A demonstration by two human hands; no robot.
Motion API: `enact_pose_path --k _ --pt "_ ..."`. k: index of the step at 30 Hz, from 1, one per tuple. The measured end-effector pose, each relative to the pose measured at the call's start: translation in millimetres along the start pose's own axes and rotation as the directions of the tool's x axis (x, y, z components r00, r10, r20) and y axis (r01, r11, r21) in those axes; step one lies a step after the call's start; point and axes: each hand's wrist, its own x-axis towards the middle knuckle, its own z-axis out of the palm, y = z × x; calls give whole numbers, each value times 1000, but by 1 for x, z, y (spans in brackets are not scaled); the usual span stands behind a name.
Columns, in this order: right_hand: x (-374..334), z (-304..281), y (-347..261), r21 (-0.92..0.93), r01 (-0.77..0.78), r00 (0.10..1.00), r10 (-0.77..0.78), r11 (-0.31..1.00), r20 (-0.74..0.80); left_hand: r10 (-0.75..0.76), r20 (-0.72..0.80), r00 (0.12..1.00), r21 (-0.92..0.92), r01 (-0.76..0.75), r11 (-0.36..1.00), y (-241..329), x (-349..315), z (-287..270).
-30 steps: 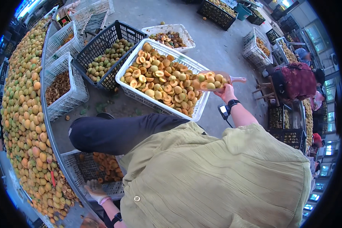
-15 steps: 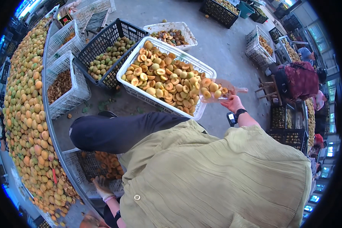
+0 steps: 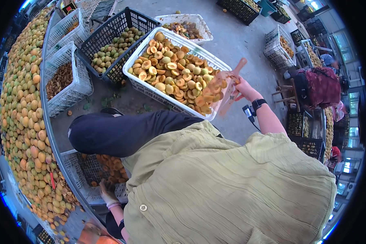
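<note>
Right grip (image 3: 243, 87) clenched on the pink scoop (image 3: 232, 94), which is tipped at the white crate's (image 3: 195, 48) right end; fruit halves (image 3: 209, 96) blur at its mouth. Left grip (image 3: 106, 192) is at the lower crate (image 3: 72, 166); can't tell if it's holding anything.

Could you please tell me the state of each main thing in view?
Large white crate: heaped with mostly halved fruit.
Scoop: tipped at that crate's edge, fruit by its mouth.
Right grip: closed on the scoop.
Lower white crate: partly filled.
Left grip: at the lower white crate; hold unclear.
Black crate: partly filled, whole fruit.
Thin red object: lying on the fruit pile.
</note>
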Motion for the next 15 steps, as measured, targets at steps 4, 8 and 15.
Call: enact_pose_path --k 4,8,15 --pt "7 15 -35 -519 323 912 -408 791 -54 -32 10 999 70 31 997 -12 8 -14" --pt "-10 24 -73 -697 339 848 -526 632 -64 -33 -54 998 101 38 994 13 -22 28" --pt "39 36 -69 -733 507 599 -797 453 -79 -2 91 996 260 -22 965 -1 -10 8"
